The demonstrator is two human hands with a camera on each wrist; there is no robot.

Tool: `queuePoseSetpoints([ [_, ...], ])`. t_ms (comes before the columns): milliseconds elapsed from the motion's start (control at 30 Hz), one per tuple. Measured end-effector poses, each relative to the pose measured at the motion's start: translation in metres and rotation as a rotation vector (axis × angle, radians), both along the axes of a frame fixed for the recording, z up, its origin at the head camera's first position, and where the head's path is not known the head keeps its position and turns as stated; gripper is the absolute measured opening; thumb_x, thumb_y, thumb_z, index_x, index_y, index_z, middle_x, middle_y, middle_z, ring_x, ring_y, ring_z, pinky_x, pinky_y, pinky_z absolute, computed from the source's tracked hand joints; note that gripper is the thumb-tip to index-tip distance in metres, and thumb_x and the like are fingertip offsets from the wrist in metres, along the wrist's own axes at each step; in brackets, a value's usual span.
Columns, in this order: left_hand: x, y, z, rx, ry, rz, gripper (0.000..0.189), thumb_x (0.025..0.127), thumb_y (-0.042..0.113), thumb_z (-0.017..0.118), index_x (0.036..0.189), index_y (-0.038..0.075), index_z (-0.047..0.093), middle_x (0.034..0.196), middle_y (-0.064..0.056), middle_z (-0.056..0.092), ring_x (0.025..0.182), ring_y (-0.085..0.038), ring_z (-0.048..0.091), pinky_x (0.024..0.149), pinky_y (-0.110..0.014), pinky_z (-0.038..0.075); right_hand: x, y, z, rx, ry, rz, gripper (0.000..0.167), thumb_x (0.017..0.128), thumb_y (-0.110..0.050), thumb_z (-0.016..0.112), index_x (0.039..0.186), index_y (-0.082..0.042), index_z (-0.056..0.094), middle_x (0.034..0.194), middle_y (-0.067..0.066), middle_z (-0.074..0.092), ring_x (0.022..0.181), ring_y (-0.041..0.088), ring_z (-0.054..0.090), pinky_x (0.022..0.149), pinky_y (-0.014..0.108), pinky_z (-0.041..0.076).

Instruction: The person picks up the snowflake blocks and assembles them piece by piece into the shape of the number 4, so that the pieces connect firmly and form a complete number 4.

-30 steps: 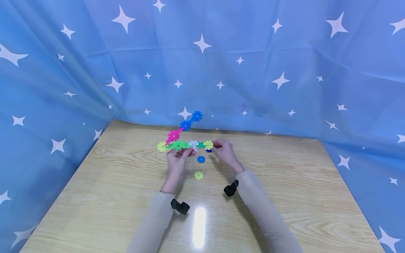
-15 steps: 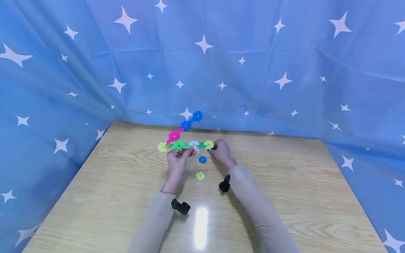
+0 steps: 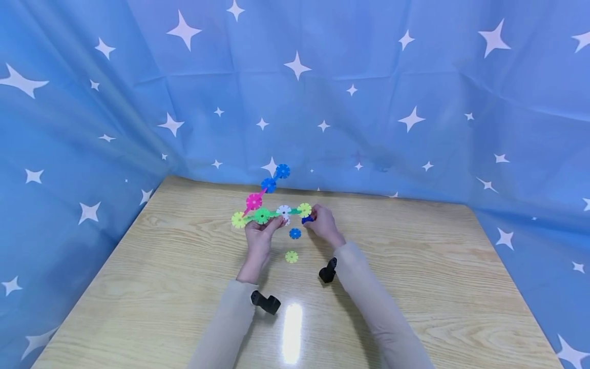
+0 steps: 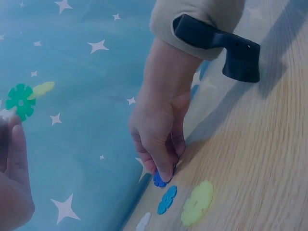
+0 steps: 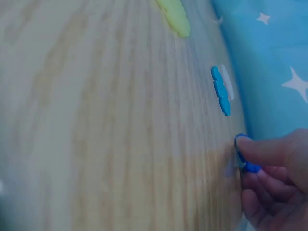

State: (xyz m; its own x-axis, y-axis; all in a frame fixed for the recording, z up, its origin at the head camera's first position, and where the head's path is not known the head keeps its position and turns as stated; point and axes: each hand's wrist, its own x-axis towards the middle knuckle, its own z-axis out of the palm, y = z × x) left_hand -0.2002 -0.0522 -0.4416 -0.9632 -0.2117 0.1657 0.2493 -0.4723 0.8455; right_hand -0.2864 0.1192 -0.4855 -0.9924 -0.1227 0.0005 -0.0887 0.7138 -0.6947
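Note:
My left hand (image 3: 259, 240) grips a chain of interlocking snowflake discs near its middle. This chain runs from a yellow-green disc (image 3: 238, 220) through a green disc (image 3: 261, 216) and a white disc (image 3: 283, 211) to another yellow-green disc (image 3: 304, 209). From its left end a branch rises through a pink disc (image 3: 254, 201) to two blue discs (image 3: 269, 185). My right hand (image 3: 325, 225) pinches a dark blue disc (image 4: 159, 180) between thumb and fingers, low at the tabletop, just right of the chain in the head view. The fingers cover part of that disc.
On the wooden table (image 3: 415, 287) a lighter blue disc (image 3: 295, 233) and a yellow-green disc (image 3: 291, 256) lie between the forearms. A loose white disc (image 5: 227, 83) lies beside the blue one. A blue star-patterned curtain (image 3: 378, 102) hangs behind the table.
The right hand first shifted slightly left and now pinches the dark blue disc, which shows more. The chain in the left hand has tilted, its left end lower and the blue branch tip slightly left.

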Motion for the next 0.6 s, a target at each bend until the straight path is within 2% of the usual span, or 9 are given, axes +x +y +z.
queuePoseSetpoints([
  [200, 0.0001, 0.0019, 0.0006, 0.142, 0.007, -0.049, 0.018, 0.080, -0.008, 0.066, 0.076, 0.008, 0.062, 0.072, -0.001, 0.068, 0.066, -0.012, 0.067, 0.071, -0.026, 0.057, 0.0026, 0.0014, -0.0013, -0.008, 0.015, -0.013, 0.026, 0.079, -0.005, 0.074, 0.097, 0.002, 0.057, 0.080, 0.009, 0.054, 0.073, 0.021, 0.049, 0.065, 0.031, 0.043],
  [367, 0.0011, 0.0030, 0.0024, 0.282, -0.011, -0.107, 0.023, 0.078, -0.008, 0.069, 0.089, 0.005, 0.053, 0.075, -0.005, 0.068, 0.066, -0.013, 0.067, 0.070, -0.024, 0.056, 0.0034, 0.0011, -0.0025, -0.010, 0.012, -0.018, 0.025, 0.079, -0.005, 0.075, 0.096, 0.001, 0.058, 0.079, 0.008, 0.055, 0.072, 0.019, 0.049, 0.064, 0.029, 0.043],
  [467, 0.0018, 0.0038, 0.0035, 0.303, -0.028, -0.129, 0.023, 0.081, -0.012, 0.062, 0.094, 0.006, 0.054, 0.079, -0.004, 0.068, 0.069, -0.013, 0.067, 0.071, -0.023, 0.056, 0.0033, 0.0013, -0.0032, -0.012, 0.007, -0.014, 0.024, 0.079, -0.005, 0.074, 0.095, 0.001, 0.056, 0.079, 0.008, 0.054, 0.072, 0.019, 0.048, 0.063, 0.029, 0.042],
  [600, 0.0025, 0.0051, 0.0048, 0.309, -0.026, -0.133, 0.025, 0.084, -0.015, 0.055, 0.092, 0.008, 0.062, 0.086, -0.005, 0.068, 0.074, -0.014, 0.067, 0.073, -0.023, 0.056, 0.0028, 0.0016, -0.0034, -0.020, 0.006, -0.012, 0.025, 0.080, -0.005, 0.074, 0.097, 0.001, 0.056, 0.080, 0.009, 0.054, 0.074, 0.021, 0.049, 0.065, 0.031, 0.043],
])
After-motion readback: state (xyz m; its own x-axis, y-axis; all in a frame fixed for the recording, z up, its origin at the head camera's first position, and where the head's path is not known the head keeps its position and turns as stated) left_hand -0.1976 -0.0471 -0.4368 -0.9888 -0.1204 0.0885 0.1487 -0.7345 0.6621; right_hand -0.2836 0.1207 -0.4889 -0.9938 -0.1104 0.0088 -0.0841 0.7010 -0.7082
